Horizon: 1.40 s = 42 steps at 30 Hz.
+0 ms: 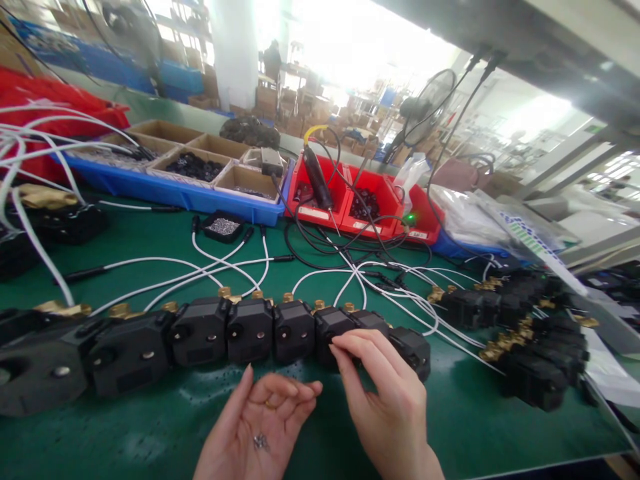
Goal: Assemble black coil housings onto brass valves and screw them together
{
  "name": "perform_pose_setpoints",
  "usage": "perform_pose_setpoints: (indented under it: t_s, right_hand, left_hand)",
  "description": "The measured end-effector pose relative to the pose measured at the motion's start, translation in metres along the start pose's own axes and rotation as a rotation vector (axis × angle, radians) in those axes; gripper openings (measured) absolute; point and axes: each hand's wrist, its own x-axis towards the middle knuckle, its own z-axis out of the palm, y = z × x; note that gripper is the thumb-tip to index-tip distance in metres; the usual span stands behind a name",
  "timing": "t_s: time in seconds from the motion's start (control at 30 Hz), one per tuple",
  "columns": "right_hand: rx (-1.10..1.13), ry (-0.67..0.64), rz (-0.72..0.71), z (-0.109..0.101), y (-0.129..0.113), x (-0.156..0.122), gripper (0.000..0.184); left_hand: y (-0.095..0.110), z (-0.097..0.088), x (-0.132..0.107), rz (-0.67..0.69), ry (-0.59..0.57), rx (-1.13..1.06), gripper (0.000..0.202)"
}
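My left hand (265, 417) is cupped palm up in front of the row of black units, with several small silver screws (261, 441) lying in its palm. Thumb and forefinger of my right hand (383, 393) are pinched together at the face of one black housing (327, 327); whatever lies between the fingertips is too small to make out. More black housings (250, 331) stand side by side across the bench, several with brass fittings (257, 295) and white cables at the back. Silver screw heads show on some of their front faces.
Behind the row, white cables cross the green mat (150, 233). A small black tray (223, 227) holds tiny metal parts. Farther back are a blue divided bin (190, 195), red bins (320, 215) and an electric screwdriver (317, 179). More black units (537, 363) are grouped at right.
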Motion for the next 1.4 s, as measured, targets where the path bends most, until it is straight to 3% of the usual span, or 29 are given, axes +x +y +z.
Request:
perform_pose_setpoints:
  t_s: [0.43, 0.7, 0.77, 0.9, 1.0, 1.1, 1.27, 1.4]
  right_hand:
    - [-0.035, 0.016, -0.018, 0.004, -0.003, 0.001, 0.016]
    - [0.044, 0.09, 0.089, -0.009, -0.006, -0.003, 0.015]
    - [0.133, 0.019, 0.083, -0.007, -0.011, -0.015, 0.021]
    - [0.281, -0.195, -0.079, 0.014, -0.03, -0.042, 0.023]
    - [0.37, -0.159, -0.046, 0.026, -0.046, -0.051, 0.021]
    - [0.38, -0.098, 0.038, 0.021, -0.05, -0.048, 0.022]
    - [0.29, -0.271, 0.041, 0.006, -0.041, -0.052, 0.021]
    - [0.138, -0.284, -0.018, 0.016, -0.043, -0.063, 0.017]
  left_hand:
    - [0.0, 0.007, -0.002, 0.028, 0.044, 0.015, 0.019]
    - [0.001, 0.003, -0.003, 0.013, 0.005, 0.026, 0.023]
    - [0.0, 0.006, -0.003, 0.009, -0.009, 0.045, 0.02]
    - [-0.002, 0.011, -0.004, -0.045, 0.013, 0.099, 0.028]
    - [-0.004, 0.012, -0.005, -0.039, 0.006, 0.088, 0.031]
    - [-0.004, 0.011, -0.006, -0.022, -0.018, 0.061, 0.032]
    - [-0.006, 0.008, -0.007, 0.025, -0.039, 0.06, 0.041]
    - [-0.009, 0.008, -0.007, 0.049, -0.004, 0.138, 0.048]
